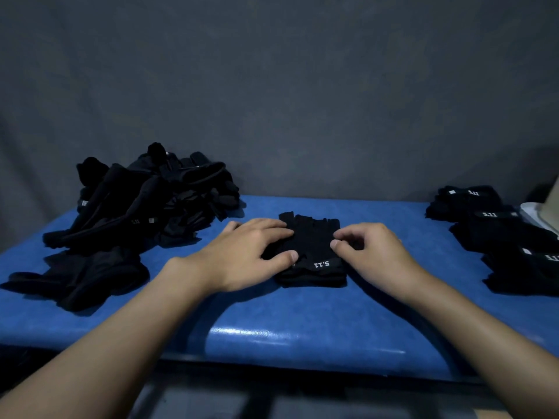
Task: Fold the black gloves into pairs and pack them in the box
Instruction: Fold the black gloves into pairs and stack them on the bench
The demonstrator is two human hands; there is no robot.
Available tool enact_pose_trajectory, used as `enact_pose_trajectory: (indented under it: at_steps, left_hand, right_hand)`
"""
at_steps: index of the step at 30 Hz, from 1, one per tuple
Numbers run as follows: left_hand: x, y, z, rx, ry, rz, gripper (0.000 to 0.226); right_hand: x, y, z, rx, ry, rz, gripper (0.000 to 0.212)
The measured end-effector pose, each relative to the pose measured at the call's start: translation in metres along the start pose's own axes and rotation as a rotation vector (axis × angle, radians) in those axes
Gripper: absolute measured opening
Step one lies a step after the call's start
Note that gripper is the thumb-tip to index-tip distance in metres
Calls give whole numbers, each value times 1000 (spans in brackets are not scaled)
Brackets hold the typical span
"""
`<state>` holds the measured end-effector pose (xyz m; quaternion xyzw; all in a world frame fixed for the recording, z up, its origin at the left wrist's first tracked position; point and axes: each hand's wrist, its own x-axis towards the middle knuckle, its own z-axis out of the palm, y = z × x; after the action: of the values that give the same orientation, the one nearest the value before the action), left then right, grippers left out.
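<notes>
A black fingerless glove pair [314,267] with a white "5.11" mark lies in the middle of the blue table [272,325]. My left hand [242,255] rests flat on its left side, fingers straight and thumb on the cloth. On the right side, my right hand [372,252] has its fingers curled and pinches the glove's fabric between thumb and fingertips. A loose heap of black gloves [145,198] sits at the back left. Folded pairs [508,237] are stacked at the right. A box edge [550,207] shows at the far right.
A separate small bunch of black gloves [81,276] lies at the left front of the table. A grey cloth backdrop [272,86] hangs behind the table. The table's front edge runs below my forearms.
</notes>
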<state>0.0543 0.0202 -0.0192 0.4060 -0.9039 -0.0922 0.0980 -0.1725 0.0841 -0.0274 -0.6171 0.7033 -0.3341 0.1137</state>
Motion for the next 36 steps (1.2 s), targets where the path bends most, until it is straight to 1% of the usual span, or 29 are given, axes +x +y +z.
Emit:
enact_pose_trajectory:
  at_steps: [3,7,9,13,19,24,25,27,28,30,31,33,36]
  left_hand:
    - [2,0,0,-3,13,5,88]
    - [2,-2,0,-15,4,7,86]
    - [2,-2,0,-12,-1,10,87]
    - [2,-2,-1,-2,-4,9,89]
    - [-1,-3,-2,31,-9,14,89]
    - [-1,-3,0,52,-26,17,89]
    - [0,-2,1,58,-28,17,89]
    - [0,-1,1,71,-26,17,90]
    - [0,-1,1,77,-24,20,91]
    - [0,0,1,90,-22,25,93]
    - [1,-1,1,102,-25,26,94]
    - [1,-2,2,134,-38,30,95]
    - [1,-1,0,173,-64,25,97]
  right_hand:
    - [0,-2,-1,4,10,-6,23]
    - [3,0,1,77,2,6,14]
    - [3,1,1,89,9,20,15]
    - [2,-1,1,4,29,30,27]
    - [-1,-3,-2,-99,55,17,30]
    - [0,-4,-1,-89,0,58,28]
    - [1,-4,-1,-65,4,44,26]
    - [2,-4,-1,68,30,-70,24]
    - [1,-6,-3,130,12,-144,25]
    - [-2,-9,-4,151,-91,-257,31]
    - [-3,-10,-4,123,-152,-279,35]
    - [-4,-7,-1,-7,-249,-287,45]
    - [-4,-1,0,-167,-341,-267,54]
